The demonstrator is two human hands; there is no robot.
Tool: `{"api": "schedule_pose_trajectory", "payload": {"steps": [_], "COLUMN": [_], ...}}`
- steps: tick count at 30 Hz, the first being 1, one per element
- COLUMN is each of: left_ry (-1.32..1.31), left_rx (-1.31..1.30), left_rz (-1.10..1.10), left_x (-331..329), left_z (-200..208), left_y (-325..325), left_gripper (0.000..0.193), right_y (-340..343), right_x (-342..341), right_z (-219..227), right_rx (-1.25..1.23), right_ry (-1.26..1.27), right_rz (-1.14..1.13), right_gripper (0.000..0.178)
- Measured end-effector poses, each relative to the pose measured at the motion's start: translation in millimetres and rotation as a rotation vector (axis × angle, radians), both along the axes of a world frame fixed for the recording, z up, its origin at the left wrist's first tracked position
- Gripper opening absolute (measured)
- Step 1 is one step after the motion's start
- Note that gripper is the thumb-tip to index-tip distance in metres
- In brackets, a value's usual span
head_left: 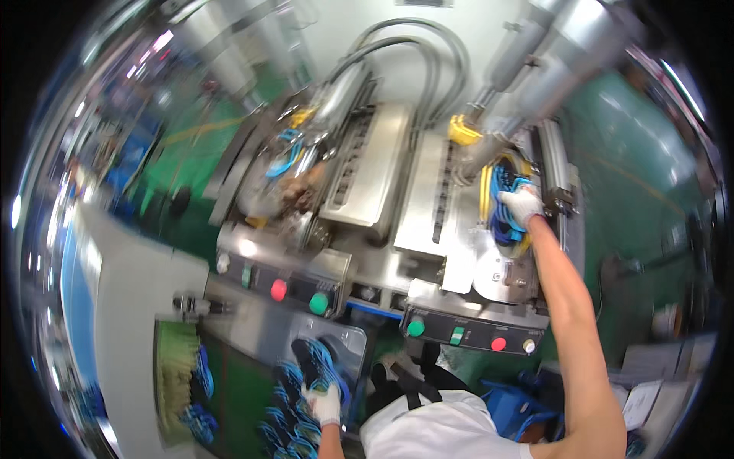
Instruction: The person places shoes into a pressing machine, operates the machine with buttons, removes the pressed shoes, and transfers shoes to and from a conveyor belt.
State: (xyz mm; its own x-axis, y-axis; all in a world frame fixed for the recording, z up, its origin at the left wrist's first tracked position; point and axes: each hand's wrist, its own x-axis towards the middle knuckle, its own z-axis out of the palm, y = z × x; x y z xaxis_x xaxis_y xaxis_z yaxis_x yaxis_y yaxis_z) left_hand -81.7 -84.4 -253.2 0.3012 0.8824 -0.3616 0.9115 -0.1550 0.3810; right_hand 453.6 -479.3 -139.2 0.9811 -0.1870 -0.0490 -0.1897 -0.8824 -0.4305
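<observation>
My right hand (522, 205), in a white glove, reaches far out to the right-hand station of a metal press. Its fingers grip a blue shoe upper (499, 200) that sits in the station next to yellow parts. Low and to the left, my left hand (323, 403), also gloved, holds a black shoe upper (312, 359) with bright blue stripes over a grey metal shelf (353, 344). Its fingers are partly hidden by the upper. More striped shoe uppers (287, 405) are piled just left of that hand.
The press has two control panels with coloured buttons (319, 303) (498, 344). Silver cylinders (566, 46) hang over the stations, and black hoses (428, 46) loop behind. A green tray (174, 367) with blue items stands at left, a blue crate (516, 409) at lower right.
</observation>
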Motion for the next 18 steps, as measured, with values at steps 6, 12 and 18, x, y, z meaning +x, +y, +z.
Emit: {"api": "schedule_pose_trajectory", "payload": {"steps": [6, 12, 18], "left_ry": [-0.073, -0.413, -0.737], "left_rx": [0.154, 0.0, 0.017], "left_rz": [0.283, 0.326, 0.053], "left_x": [-1, -11, -66], "left_z": [-56, -53, -25], "left_y": [1, 7, 13], "left_gripper": [0.088, 0.084, 0.084], "right_y": [67, 200, 199], "right_x": [-110, -307, -313], "right_z": [42, -25, -72], "right_rx": [0.197, -0.208, -0.385], "right_ry": [-0.191, -0.037, -0.053], "right_rz": [0.172, 0.896, 0.95], "right_gripper": [0.061, 0.081, 0.111]}}
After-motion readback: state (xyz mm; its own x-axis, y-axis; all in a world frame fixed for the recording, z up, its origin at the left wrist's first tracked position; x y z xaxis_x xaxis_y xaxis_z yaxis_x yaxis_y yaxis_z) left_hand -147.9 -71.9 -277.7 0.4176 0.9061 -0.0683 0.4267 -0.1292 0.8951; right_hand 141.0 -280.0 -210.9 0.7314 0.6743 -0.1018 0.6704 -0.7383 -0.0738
